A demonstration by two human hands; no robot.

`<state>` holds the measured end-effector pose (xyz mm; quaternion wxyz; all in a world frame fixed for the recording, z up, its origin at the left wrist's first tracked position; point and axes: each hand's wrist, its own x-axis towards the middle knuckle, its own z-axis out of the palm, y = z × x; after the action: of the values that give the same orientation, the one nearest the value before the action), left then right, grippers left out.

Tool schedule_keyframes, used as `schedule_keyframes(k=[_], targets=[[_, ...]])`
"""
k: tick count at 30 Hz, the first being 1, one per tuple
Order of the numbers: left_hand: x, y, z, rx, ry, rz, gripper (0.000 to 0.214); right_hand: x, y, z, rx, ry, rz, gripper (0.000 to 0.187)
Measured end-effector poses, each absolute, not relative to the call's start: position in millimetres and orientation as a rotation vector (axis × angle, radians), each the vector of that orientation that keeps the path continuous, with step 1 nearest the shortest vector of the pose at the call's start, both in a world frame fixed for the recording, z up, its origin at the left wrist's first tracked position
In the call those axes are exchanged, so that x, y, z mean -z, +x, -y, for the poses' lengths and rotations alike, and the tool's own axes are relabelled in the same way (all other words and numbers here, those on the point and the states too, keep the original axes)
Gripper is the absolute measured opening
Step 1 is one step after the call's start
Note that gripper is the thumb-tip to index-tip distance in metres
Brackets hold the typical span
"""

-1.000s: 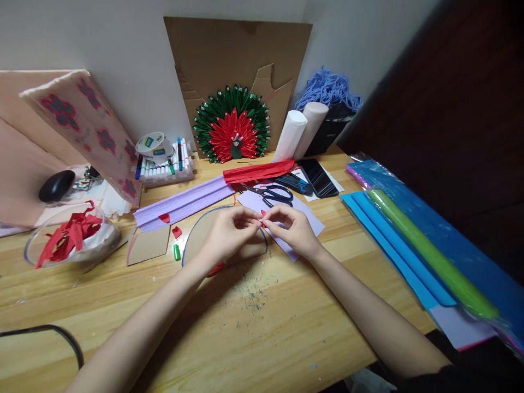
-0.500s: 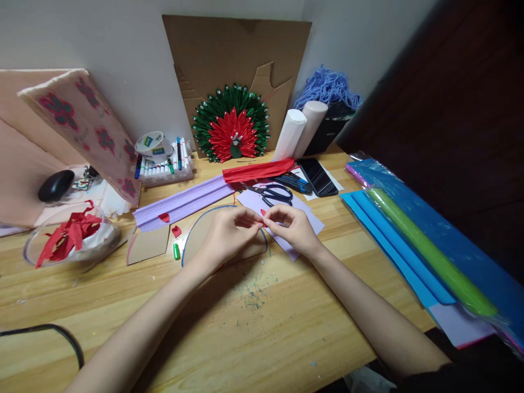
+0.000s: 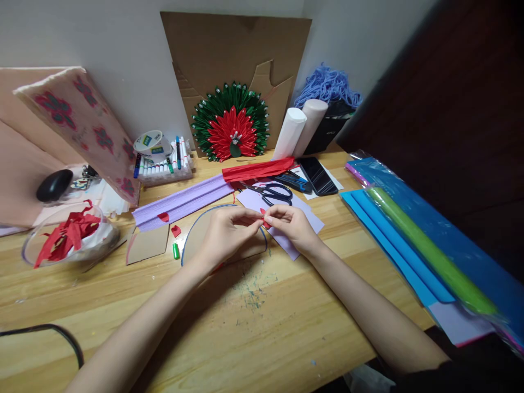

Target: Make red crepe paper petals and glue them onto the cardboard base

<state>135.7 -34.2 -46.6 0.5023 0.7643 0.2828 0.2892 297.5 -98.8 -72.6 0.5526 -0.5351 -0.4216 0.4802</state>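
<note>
Across the lower view, a pale-grained wooden desk, flecked with green-blue paint and cut off at the left and bottom edges. Leaning at the back, a flat brown cardboard sheet, hidden low down behind a fan-shaped ornament of glossy, pointed green and red petals. At the right, a smooth blue packet cropped by the frame, with a green roll in clear wrap alongside. On the desk, a long ridged lilac strip, meeting a crinkled red strip. Nearer, a curved cardboard piece with a blue-inked edge, largely covered by the left hand. Just opposite, the right hand, with fingertips nearly meeting those of the left. Beyond the right hand, black-handled scissors on lilac paper. Left of the curved cardboard, a small shiny green cap. Smallest, a red paper piece, pinched between thumb and forefinger of both hands above the desk; mostly hidden by fingers, perhaps petal-shaped. Compared with a second ago, more red showing at the fingertips, and less of the red scrap under the left wrist.
</note>
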Motion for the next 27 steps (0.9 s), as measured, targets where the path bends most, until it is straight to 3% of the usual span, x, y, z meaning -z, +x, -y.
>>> schedule_keyframes(k=[17,27], targets=[[46.7,128.9,28.0,-0.828,2.227,-0.483,0.013,75.4,296.4,99.1,-1.311,-1.154,0.883,0.019],[44.1,129.4,30.6,-0.858,2.171,-0.512,0.011,69.5,294.7,103.0,-1.051,-1.2,1.041,0.033]])
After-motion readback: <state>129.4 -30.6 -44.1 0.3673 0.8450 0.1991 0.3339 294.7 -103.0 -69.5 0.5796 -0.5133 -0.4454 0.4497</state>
